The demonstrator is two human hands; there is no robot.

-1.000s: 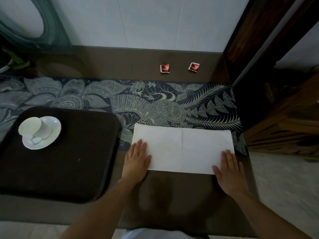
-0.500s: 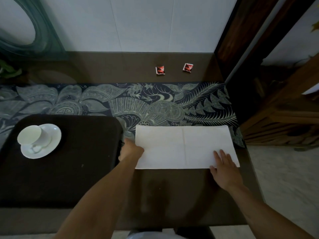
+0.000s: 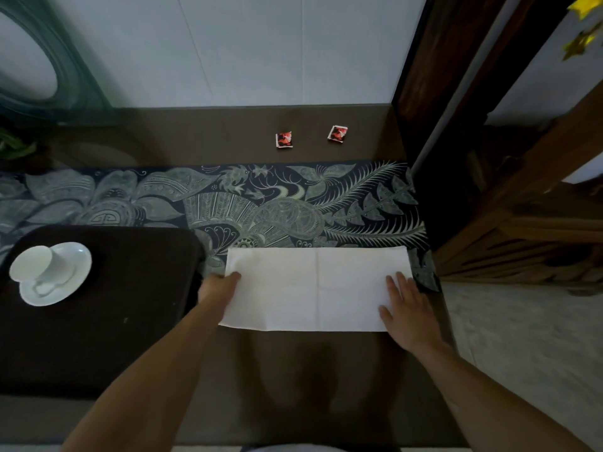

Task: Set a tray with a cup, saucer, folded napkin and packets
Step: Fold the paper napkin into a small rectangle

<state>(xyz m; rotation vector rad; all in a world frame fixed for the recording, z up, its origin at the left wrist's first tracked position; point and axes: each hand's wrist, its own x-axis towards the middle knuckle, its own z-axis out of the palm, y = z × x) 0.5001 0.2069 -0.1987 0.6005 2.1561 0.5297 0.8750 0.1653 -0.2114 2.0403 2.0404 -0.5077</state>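
Note:
A white napkin (image 3: 315,288), folded into a long rectangle, lies on the brown table. My left hand (image 3: 218,286) grips its left edge, thumb on top. My right hand (image 3: 406,306) lies flat with spread fingers on its right end. A dark tray (image 3: 130,305) sits at the left. On it stands a white cup (image 3: 37,267) on a white saucer (image 3: 70,282). Two small red packets, one (image 3: 284,139) left of the other (image 3: 337,134), lie near the wall.
A patterned dark-blue runner (image 3: 261,203) crosses the table behind the napkin. A dark wooden door frame (image 3: 434,93) and carved wooden furniture (image 3: 522,243) stand at the right. The table's right edge is just past my right hand.
My left hand went from lying flat on the napkin to gripping its left edge. My right hand slid further onto the napkin's right end. The camera view shifted slightly.

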